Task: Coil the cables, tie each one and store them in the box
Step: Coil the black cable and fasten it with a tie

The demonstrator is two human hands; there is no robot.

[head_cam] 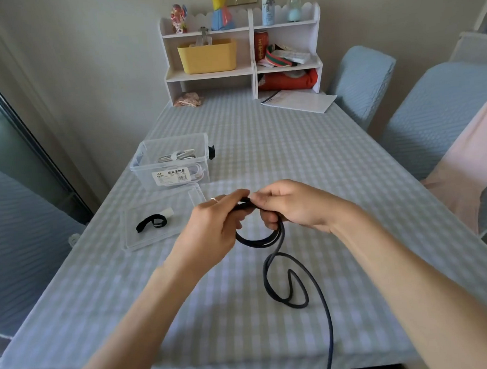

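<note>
Coiling in progress: one black cable partly wound.

On the table (262,143), your left hand (211,229) and right hand (295,207) both pinch the black cable (281,267) at its coil; the tail trails loose off the near edge. The clear box (147,173) holds white cables already bundled. The lid (143,239) carries one black tie strap (150,222), unused.

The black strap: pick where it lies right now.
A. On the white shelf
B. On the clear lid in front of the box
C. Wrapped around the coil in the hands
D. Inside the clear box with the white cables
B: the black strap lies curled on the clear lid that sits flat on the table in front of the box, apart from both hands and from the black cable.
</note>
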